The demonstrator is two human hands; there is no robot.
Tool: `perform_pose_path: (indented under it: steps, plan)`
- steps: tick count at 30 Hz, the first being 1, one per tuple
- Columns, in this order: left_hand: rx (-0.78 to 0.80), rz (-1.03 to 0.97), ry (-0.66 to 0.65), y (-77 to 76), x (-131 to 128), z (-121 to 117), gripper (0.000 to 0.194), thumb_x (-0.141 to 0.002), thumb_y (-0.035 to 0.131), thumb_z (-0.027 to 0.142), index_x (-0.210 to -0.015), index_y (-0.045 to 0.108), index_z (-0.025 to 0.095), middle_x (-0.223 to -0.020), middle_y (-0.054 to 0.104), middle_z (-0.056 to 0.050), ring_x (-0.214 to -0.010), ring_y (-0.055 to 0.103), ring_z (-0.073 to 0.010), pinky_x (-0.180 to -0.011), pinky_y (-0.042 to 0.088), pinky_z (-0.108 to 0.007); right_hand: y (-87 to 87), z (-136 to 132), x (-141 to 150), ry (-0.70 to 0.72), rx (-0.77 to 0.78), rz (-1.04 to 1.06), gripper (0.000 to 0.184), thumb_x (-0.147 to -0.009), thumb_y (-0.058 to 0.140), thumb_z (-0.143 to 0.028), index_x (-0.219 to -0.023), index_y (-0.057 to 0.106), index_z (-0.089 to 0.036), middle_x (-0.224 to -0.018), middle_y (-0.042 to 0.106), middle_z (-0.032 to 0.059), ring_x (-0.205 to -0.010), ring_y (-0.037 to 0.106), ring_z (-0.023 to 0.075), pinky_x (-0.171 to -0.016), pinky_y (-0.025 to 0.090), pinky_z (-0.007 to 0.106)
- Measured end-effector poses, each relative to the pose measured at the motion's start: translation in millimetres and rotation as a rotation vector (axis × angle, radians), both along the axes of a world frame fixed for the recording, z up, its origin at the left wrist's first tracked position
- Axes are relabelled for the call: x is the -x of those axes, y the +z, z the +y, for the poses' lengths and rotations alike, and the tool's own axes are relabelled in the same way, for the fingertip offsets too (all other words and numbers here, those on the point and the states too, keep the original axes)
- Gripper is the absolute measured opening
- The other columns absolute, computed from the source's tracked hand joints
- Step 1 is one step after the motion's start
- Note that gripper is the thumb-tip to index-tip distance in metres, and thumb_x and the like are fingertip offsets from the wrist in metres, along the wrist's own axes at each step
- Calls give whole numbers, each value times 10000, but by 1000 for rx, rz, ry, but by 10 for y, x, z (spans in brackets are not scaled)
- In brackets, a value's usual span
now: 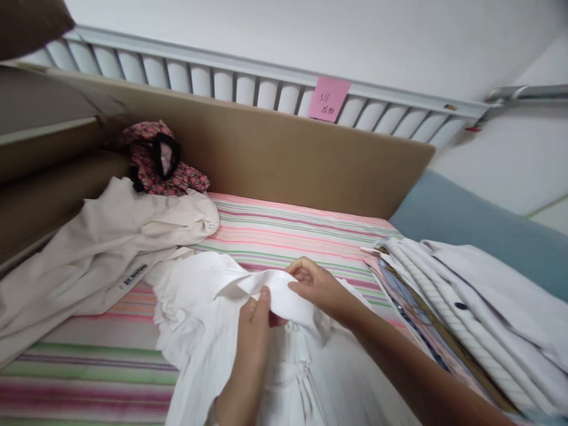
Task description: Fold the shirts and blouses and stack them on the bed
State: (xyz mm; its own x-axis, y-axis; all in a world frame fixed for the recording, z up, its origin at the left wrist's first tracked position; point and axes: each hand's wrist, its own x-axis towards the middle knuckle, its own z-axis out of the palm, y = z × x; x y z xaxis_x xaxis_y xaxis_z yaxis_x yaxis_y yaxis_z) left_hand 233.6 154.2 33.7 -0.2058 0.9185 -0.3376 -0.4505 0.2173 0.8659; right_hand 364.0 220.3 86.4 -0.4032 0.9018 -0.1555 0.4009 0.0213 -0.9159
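A white garment [208, 331] with gathered, ruffled edges lies spread in front of me on a striped sheet. Its collar-like band is lifted between my hands. My left hand [255, 331] pinches the fabric near the middle of that band, thumb on top. With thumb and curled fingers, my right hand [310, 284] grips the band farther to the right. Below the hands, the garment's front shows gathers and thin ties. Parts of the garment are hidden under my forearms.
At left lie a cream garment [133, 231] and a crumpled red floral cloth [155, 160]. A stack of folded clothes [444, 302] sits at right on the striped sheet [80, 378]. A cardboard panel [284, 160] stands before a white radiator [199, 80] bearing a pink note [329, 99].
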Motion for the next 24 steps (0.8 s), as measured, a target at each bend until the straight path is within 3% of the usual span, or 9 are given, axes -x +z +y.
perform_pose_path:
  steps: [3,5,7,9,12,15,17,20,24]
  plan:
    - [-150,185,-41,58,-20,-72,409,-820,462,497,-687,606,139,-633,615,-46,-646,580,-178,-632,486,-308,156,-77,193,130,-332,-217,481,-711,623,-312,-1176,525,-243,-1235,553,66,-1129,504,234,-941,385,386]
    - [-257,302,5,83,-42,-112,334,-843,439,404,-705,614,155,-686,625,-51,-755,584,-195,-723,469,-317,225,-162,382,260,-485,-326,590,-704,642,-331,-1266,483,-254,-1323,494,75,-1205,442,258,-997,335,420]
    - [-333,379,63,78,-61,-130,262,-838,435,329,-758,623,165,-763,640,-61,-868,573,-209,-806,440,-325,243,-214,570,334,-609,-410,523,-717,628,-295,-1230,534,-257,-1309,513,74,-1200,443,268,-994,324,433]
    - [-326,413,26,54,-74,-130,258,-842,412,311,-760,610,168,-767,635,-61,-842,567,-205,-761,436,-315,228,-193,709,361,-630,-435,332,-751,561,-219,-1073,639,-248,-1183,603,56,-1102,516,241,-934,366,392]
    - [-250,426,-135,55,-63,-136,336,-864,381,388,-675,556,171,-663,589,-32,-671,535,-170,-615,407,-285,200,-29,783,331,-393,-337,183,-769,497,-206,-778,678,-187,-837,673,23,-797,594,171,-716,430,276]
    - [-271,489,-145,131,4,-174,383,-866,389,453,-647,538,177,-637,566,-13,-649,523,-150,-631,399,-281,176,189,743,195,11,-180,195,-751,552,-324,-686,630,-157,-622,622,0,-574,546,137,-533,388,235]
    - [-305,548,-30,170,82,-190,340,-872,397,430,-703,559,184,-700,580,-14,-696,537,-149,-661,414,-284,153,298,701,89,221,-64,195,-721,601,-342,-695,622,-150,-592,617,-2,-539,538,130,-518,391,234]
    - [-349,700,284,138,222,-145,207,-833,492,377,-914,557,197,-931,587,-43,-884,546,-179,-772,443,-327,125,354,661,17,391,83,171,-687,650,-287,-753,647,-129,-663,661,26,-611,590,145,-591,445,247]
    - [-384,945,511,23,388,-10,337,-797,547,330,-1094,489,181,-1106,541,-98,-1089,480,-236,-944,391,-437,152,294,646,35,508,136,204,-683,690,-270,-828,674,-128,-746,696,41,-674,626,157,-643,481,257]
